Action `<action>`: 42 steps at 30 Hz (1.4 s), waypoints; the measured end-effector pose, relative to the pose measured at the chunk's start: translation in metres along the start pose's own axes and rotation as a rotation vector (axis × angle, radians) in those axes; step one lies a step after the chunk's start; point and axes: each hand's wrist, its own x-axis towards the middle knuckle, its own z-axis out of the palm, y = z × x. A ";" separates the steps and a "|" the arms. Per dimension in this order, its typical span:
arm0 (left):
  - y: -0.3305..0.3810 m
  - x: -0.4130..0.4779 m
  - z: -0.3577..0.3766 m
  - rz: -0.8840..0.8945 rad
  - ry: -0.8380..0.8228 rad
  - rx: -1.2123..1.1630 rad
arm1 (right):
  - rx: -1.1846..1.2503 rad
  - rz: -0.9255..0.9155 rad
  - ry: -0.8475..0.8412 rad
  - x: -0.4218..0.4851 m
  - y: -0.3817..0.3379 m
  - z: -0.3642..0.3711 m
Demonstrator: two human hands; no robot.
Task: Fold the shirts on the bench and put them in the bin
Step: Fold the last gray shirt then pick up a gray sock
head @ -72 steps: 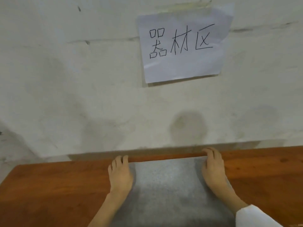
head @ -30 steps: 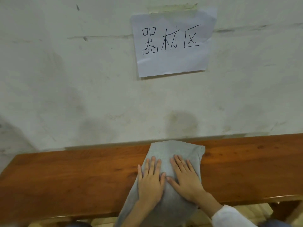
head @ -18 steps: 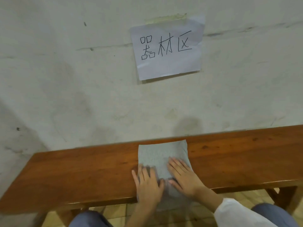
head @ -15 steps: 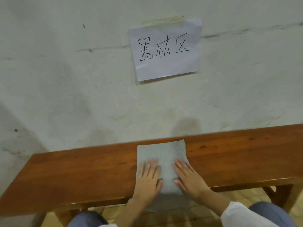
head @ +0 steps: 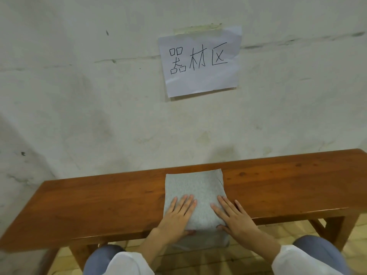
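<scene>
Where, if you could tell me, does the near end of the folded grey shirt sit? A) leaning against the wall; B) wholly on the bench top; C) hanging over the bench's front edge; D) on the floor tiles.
C: the folded grey shirt droops at its near end past the front edge of the bench, while the left hand and right hand press flat on top of it.

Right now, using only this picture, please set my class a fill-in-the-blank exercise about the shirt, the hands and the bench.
The folded shirt on the wooden bench is ___ in colour. The left hand and the right hand both press on the ___. The paper sign hangs on the ___ above the bench.
Missing words: grey; shirt; wall.
</scene>
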 end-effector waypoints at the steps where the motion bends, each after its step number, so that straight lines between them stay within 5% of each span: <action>1: 0.002 -0.004 -0.002 -0.002 0.003 0.003 | -0.048 -0.011 0.015 -0.006 -0.003 -0.004; 4: 0.005 -0.018 -0.023 0.016 -0.040 -0.041 | -0.045 -0.087 0.056 -0.018 -0.003 -0.025; 10: 0.001 -0.035 -0.081 -0.047 -0.170 -0.599 | 0.326 -0.158 0.032 -0.036 -0.020 -0.071; 14: -0.026 -0.023 -0.123 0.013 -0.308 -0.578 | 0.381 -0.176 0.055 -0.028 -0.024 -0.122; 21: -0.058 0.009 -0.219 -0.042 0.095 -0.330 | 0.392 -0.146 0.560 -0.006 -0.025 -0.211; 26: -0.043 -0.001 -0.217 -0.101 0.387 -0.323 | 0.352 -0.145 0.876 -0.005 -0.026 -0.201; 29: -0.021 -0.011 -0.158 -0.092 0.283 -0.331 | 0.324 -0.149 0.853 -0.007 -0.021 -0.144; 34: 0.022 -0.035 -0.045 -0.166 0.010 -0.297 | 0.178 -0.119 0.374 -0.020 -0.021 -0.040; 39: 0.022 -0.046 -0.021 -0.130 0.052 -0.329 | 0.236 -0.184 0.530 -0.025 -0.009 -0.005; 42: 0.004 -0.038 -0.032 -0.159 0.205 -0.516 | 0.447 -0.041 0.578 -0.010 -0.007 -0.029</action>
